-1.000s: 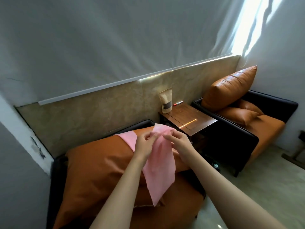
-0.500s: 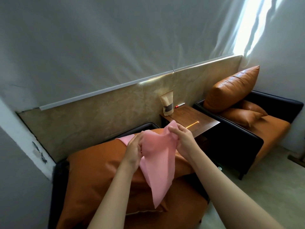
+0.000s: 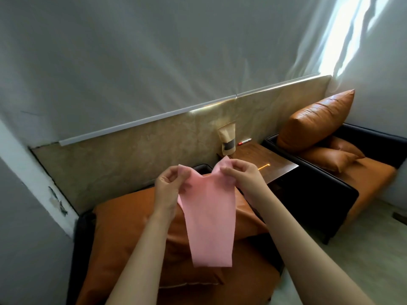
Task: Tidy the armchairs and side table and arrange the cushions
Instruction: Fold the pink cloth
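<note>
Two hands are raised over the nearer armchair [image 3: 84,230], each with a top corner of a pink cloth [image 3: 209,219]. The left hand [image 3: 169,183] pinches one corner between thumb and curled fingers. The right hand [image 3: 242,176] pinches the other corner the same way. The two hands are a little apart, and the top edge of the cloth dips between them. The rest of the cloth hangs straight down in a long, narrow strip, its lower edge over the orange seat [image 3: 251,274].

Behind the cloth, a big orange cushion [image 3: 127,219] leans against the dark back of this armchair and fills most of its width.

A wooden side table [image 3: 277,166] stands between the two chairs, against the mottled beige wall panel [image 3: 136,159]. On it, at the back, a brown paper pouch [image 3: 228,140] stands upright, and a red-and-white marker [image 3: 244,141] lies just beside it. A thin streak of light crosses the table top.

To the right is the second armchair [image 3: 321,194], dark-framed with an orange seat as well. A large orange cushion [image 3: 317,119] is propped at a tilt against its back, and two smaller cushions [image 3: 328,158] lie beneath it on the seat, one partly behind the other. Sunlight falls on the pale wall above that corner.
</note>
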A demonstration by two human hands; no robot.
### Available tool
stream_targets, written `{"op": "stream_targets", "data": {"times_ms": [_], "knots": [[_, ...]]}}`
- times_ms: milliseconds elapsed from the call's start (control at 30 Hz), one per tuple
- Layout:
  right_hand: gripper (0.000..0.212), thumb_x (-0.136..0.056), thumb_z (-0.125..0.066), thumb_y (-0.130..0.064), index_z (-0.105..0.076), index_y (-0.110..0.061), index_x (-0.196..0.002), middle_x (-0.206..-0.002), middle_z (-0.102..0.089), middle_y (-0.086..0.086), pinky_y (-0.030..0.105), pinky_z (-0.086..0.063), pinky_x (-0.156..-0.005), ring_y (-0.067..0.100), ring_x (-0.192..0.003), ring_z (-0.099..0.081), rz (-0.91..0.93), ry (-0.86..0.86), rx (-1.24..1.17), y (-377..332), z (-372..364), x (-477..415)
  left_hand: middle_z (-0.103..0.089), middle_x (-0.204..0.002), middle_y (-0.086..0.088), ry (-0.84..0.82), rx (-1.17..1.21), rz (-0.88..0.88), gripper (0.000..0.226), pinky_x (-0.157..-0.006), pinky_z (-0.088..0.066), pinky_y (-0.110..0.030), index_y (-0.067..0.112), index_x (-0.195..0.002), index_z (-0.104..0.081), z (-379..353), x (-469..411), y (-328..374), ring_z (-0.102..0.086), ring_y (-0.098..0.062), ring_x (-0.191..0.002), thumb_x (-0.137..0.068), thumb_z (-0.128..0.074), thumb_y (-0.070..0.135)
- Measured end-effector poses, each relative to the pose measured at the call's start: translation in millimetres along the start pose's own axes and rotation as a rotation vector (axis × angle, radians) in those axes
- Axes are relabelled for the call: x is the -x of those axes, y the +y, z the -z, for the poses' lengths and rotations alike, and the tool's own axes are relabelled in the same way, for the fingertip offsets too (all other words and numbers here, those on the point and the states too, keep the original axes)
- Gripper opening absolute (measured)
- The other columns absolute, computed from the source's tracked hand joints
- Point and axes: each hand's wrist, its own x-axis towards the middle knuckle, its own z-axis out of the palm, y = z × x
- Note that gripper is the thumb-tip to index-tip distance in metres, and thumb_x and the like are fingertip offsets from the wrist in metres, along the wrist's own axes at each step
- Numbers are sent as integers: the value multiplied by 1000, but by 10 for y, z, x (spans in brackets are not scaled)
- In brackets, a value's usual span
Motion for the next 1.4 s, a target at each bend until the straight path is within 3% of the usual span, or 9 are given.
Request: {"op": "stream_targets", "data": {"times_ms": [267, 400, 500, 633, 833, 1000, 1133, 1233, 1400], "knots": [[12, -86, -70, -16, -72, -5, -90, -80, -68, 11, 31, -48, -68, 19, -74, -61, 115, 14, -76, -369, 80, 42, -65, -66, 10, -44, -61, -118, 5, -60, -43, -22, 18, -79, -69, -131, 67, 514, -54, -3, -62, -84, -69, 17], [18, -88, -64, -9, -70, -11, -105, -90, -72, 7, 25, -53, -65, 18, -78, -65, 139, -56, -221, -617, 68, 89, -63, -61, 8, -68, -21, -118, 6, -56, -44, -27, 18, -81, -68, -184, 140, 743, -51, -6, -53, -79, -70, 24], [23, -90, -57, -2, -69, -9, -109, -91, -73, 6, 24, -54, -64, 15, -76, -67, 165, -105, -300, -780, 69, 150, -69, -69, 9, -69, 52, -110, 9, -57, -52, -23, 18, -86, -67, -203, 181, 867, -60, -4, -60, -78, -69, 22], [21, -91, -58, -5, -69, -9, -108, -87, -71, 2, 19, -51, -64, 11, -75, -63, 205, -70, -270, -889, 63, 222, -68, -66, 10, -48, 63, -143, 7, -56, -51, -17, 16, -82, -64, -220, 220, 966, -61, -1, -60, -86, -65, 11], [12, -94, -58, -10, -67, -13, -87, -60, -60, -9, 15, -41, -50, 3, -55, -48, 312, 39, -38, -886, 93, 299, -59, -62, 10, -34, -113, -250, 10, -49, -45, -17, 21, -83, -57, -165, 350, 1067, -50, -5, -55, -91, -61, 22], [16, -95, -53, -4, -65, -11, -88, -65, -62, -9, 19, -46, -54, 7, -61, -53, 398, 38, 33, -897, 128, 383, -53, -55, 5, -108, -211, -271, 5, -42, -40, -18, 24, -88, -56, -90, 443, 1114, -46, -4, -48, -92, -59, 24], [29, -95, -46, 4, -69, -13, -89, -71, -65, -7, 19, -50, -57, 9, -67, -58, 410, 22, -36, -922, 168, 430, -61, -65, 6, -176, -178, -261, 30, -42, -41, -15, 29, -88, -65, 28, 472, 1153, -53, -4, -52, -98, -47, 6], [41, -94, -42, 10, -70, -14, -78, -67, -61, -5, 16, -47, -56, 6, -63, -55, 399, -8, -124, -916, 196, 450, -63, -74, 10, -241, -123, -238, 51, -45, -44, -15, 35, -72, -71, 79, 485, 1177, -56, -4, -61, -98, -41, 3], [32, -82, -48, 0, -70, -17, -67, -65, -55, 1, 17, -44, -56, 9, -62, -48, 390, -61, -211, -888, 207, 457, -60, -70, 4, -305, -36, -196, 50, -46, -46, -17, 29, -67, -70, 99, 482, 1164, -56, -8, -59, -97, -39, 5]]}}
